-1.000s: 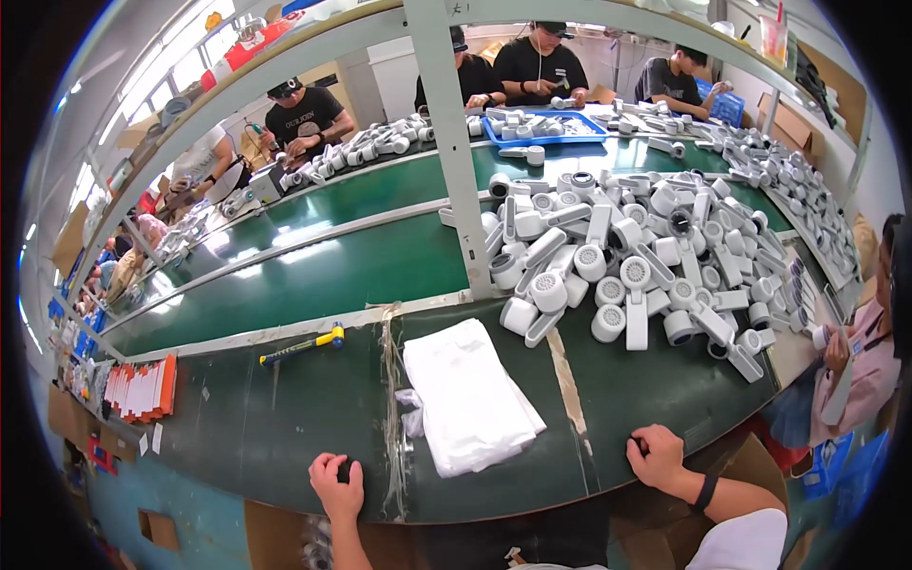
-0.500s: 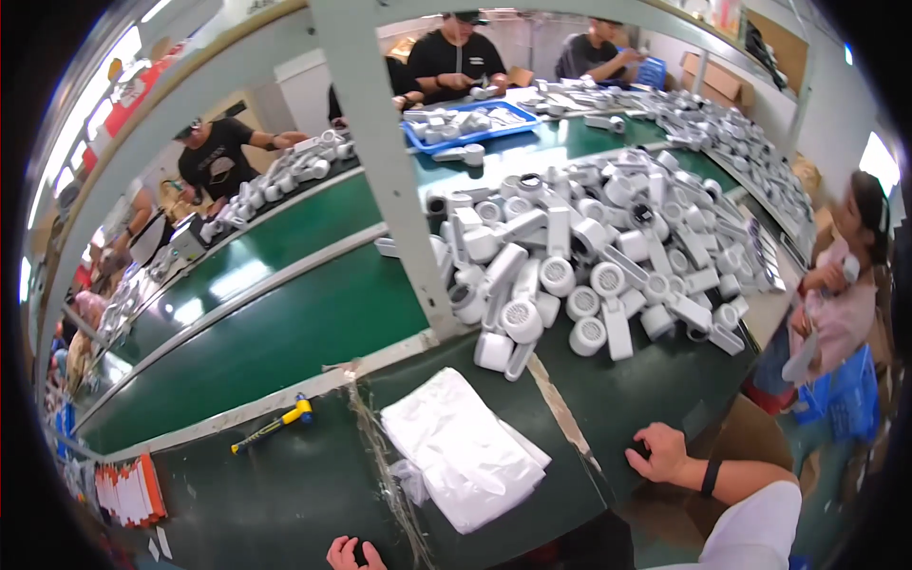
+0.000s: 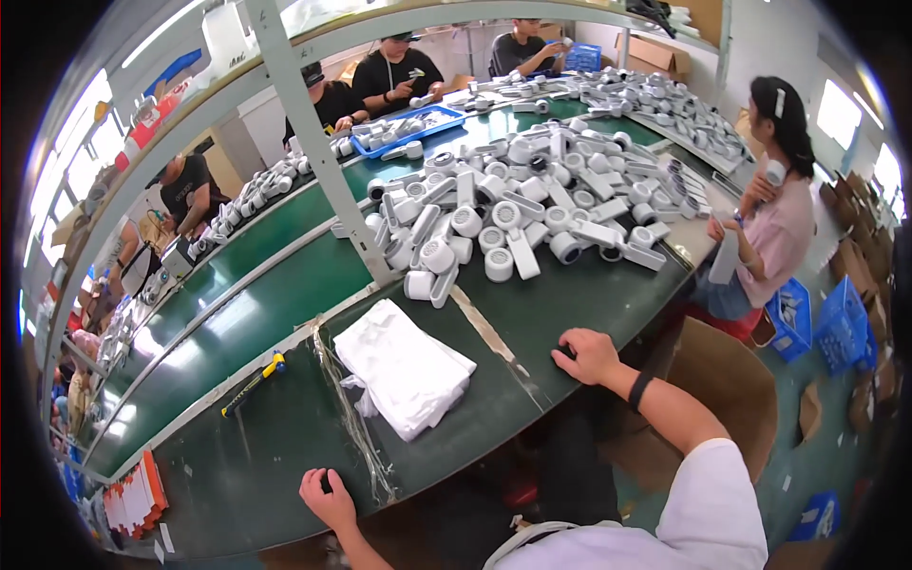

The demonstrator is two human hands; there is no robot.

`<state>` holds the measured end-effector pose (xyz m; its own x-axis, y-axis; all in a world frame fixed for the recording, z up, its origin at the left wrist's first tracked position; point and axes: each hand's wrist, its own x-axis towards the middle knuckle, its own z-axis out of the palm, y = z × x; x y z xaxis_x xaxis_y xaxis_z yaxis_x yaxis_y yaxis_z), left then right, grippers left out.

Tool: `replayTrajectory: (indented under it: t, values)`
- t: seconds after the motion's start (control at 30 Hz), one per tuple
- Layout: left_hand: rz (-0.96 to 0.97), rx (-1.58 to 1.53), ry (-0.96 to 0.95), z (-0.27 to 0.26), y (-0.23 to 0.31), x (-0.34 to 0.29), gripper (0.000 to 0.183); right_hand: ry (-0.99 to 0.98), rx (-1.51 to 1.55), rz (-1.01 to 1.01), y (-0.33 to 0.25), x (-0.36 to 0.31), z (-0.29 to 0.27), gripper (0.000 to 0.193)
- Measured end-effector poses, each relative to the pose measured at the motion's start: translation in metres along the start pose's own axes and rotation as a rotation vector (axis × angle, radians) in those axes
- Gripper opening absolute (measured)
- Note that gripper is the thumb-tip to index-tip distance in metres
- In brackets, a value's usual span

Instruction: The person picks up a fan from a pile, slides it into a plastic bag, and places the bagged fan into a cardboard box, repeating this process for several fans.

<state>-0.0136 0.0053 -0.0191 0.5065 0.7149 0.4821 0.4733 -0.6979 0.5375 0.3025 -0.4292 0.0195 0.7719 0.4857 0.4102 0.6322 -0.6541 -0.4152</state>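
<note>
My left hand (image 3: 328, 499) rests at the near edge of the dark green table (image 3: 256, 475), loosely curled, thumb apart from the fingers, and I see nothing in it. Farther right, my right hand (image 3: 587, 356) leans on the table's edge. Its fingers bend down and the thumb stands off, with nothing visible between them. A black band (image 3: 640, 390) circles that wrist. Between the hands, a bit farther in, lies a folded stack of white plastic bags (image 3: 404, 369). Beyond it is a large heap of white-grey plastic housings (image 3: 518, 214) with round grilled ends.
A yellow-and-black hammer (image 3: 253, 385) lies left of the bags. Orange-and-white cartons (image 3: 136, 499) stand at far left. A metal post (image 3: 328, 180) rises from the table. A person in pink (image 3: 784, 214) sits at right, near an open cardboard box (image 3: 712, 399). Co-workers sit across, by a blue tray (image 3: 408, 133).
The view has shifted right and down, so more of my arms and the floor shows. Both hands stay near the table edge. The seated person at right has come further into view.
</note>
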Motion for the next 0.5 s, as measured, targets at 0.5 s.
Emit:
replayTrajectory:
  t: [0.5]
  values:
    - [0.008,-0.001,0.009,-0.002,0.001,-0.001,0.018,0.307,0.233,0.336,0.012,-0.002,0.004,0.018]
